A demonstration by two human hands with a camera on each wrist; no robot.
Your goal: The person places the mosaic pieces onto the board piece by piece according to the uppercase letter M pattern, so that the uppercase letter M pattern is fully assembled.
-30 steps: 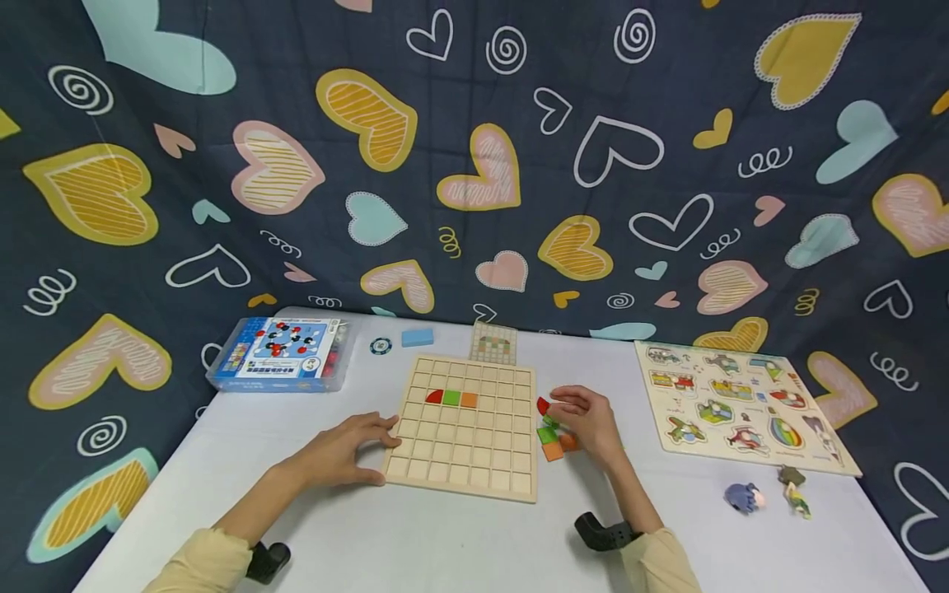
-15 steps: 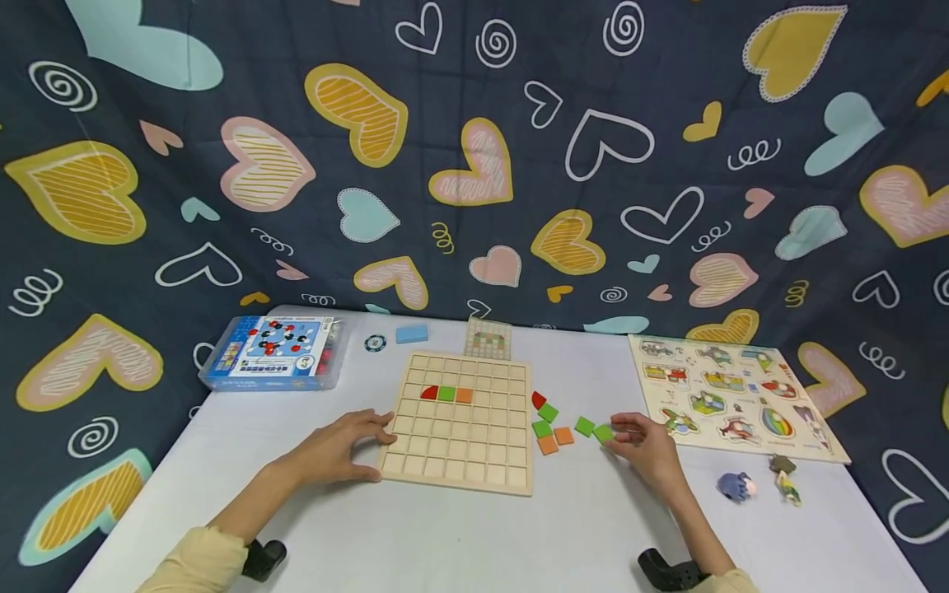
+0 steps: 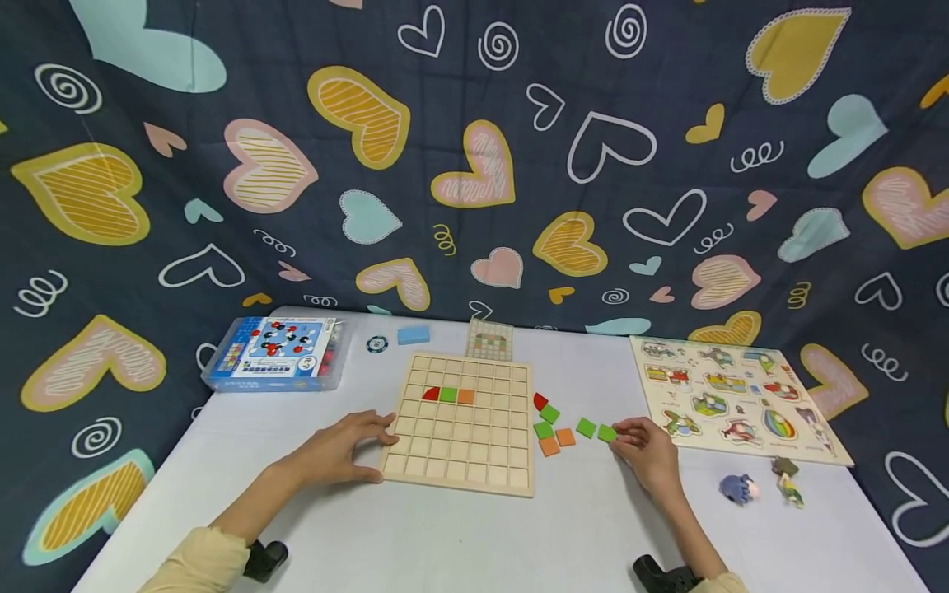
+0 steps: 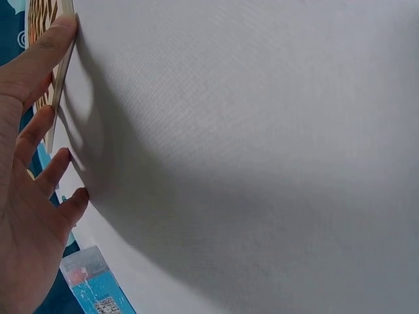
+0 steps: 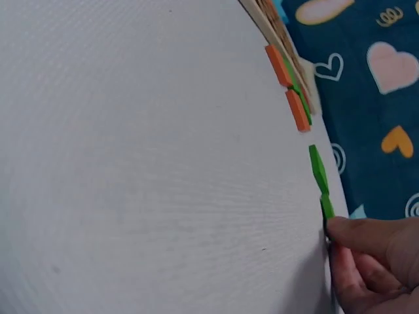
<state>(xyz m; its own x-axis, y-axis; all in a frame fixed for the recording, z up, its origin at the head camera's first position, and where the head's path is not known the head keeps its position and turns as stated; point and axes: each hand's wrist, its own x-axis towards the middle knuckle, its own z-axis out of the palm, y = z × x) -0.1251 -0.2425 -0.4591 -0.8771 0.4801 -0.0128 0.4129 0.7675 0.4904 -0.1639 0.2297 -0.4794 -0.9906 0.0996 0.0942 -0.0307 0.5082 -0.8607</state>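
Only the right wrist view shows fingertips (image 5: pixel 353 239) pinching the green tile (image 5: pixel 326 208).

1. A pale wooden grid board (image 3: pixel 460 428) is seen, with red, green and orange tiles (image 3: pixel 448 395) set in it.
2. Green tiles (image 3: pixel 596 431) and orange tiles (image 3: pixel 557 441) are laid on the white table (image 3: pixel 445 535).
3. A dark blue backdrop (image 3: pixel 474 148) is patterned with yellow, pink and pale blue hearts.
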